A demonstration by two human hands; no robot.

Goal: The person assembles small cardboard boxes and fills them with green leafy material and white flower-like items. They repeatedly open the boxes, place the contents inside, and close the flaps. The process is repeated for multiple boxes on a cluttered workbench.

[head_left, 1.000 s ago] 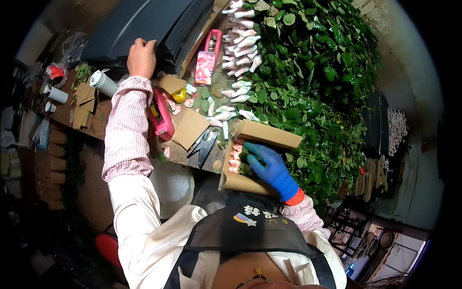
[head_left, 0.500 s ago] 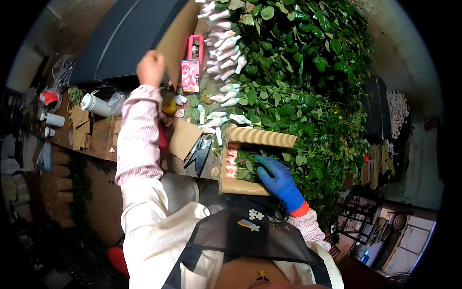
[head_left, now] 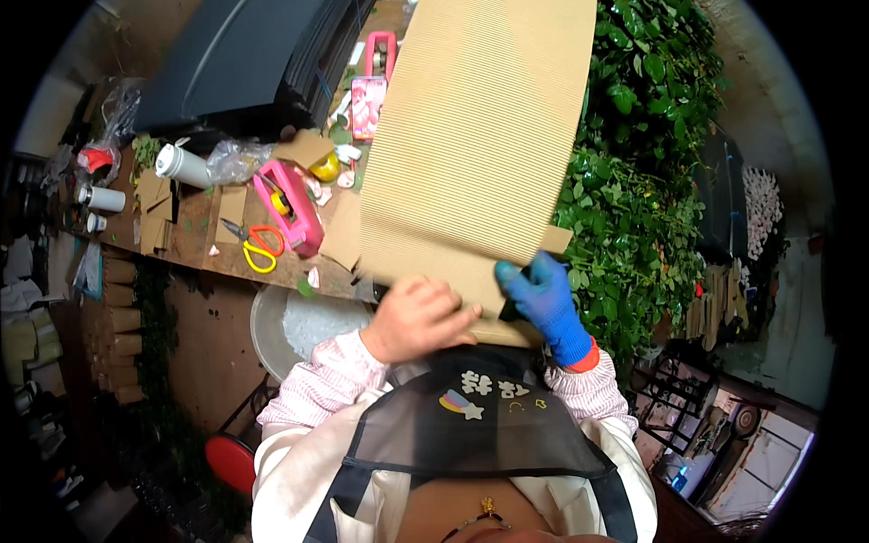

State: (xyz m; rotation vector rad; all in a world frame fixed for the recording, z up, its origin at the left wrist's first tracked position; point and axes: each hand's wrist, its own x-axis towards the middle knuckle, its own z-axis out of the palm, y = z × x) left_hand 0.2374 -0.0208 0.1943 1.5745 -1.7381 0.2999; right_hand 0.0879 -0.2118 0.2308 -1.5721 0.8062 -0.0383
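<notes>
A large sheet of corrugated cardboard (head_left: 475, 136) stretches from my lap over the table, its near end folded into a flap. My bare left hand (head_left: 421, 317) bends its fingers over this near edge and presses on it. At the right end of the fold, my right hand (head_left: 548, 303) in a blue glove is closed around a black hand tool (head_left: 512, 306), mostly hidden by the glove; its exact kind cannot be told. The glove touches the cardboard. Whatever lies beneath the sheet is hidden, including the pale pink roses seen before.
Leafy green stems (head_left: 625, 226) are heaped at the right. On the left stand a pink tape dispenser (head_left: 290, 210), scissors (head_left: 255, 246) with yellow and orange handles, and a white bottle (head_left: 181, 166). A phone (head_left: 368, 107) lies beyond, near black stacked sheets (head_left: 244, 72). A tub (head_left: 317, 321) sits below the table edge.
The cardboard sheet now lies over the roses and much of the stems. My left hand has come from the far left to its near edge. My right hand has shifted slightly and now grips a black tool.
</notes>
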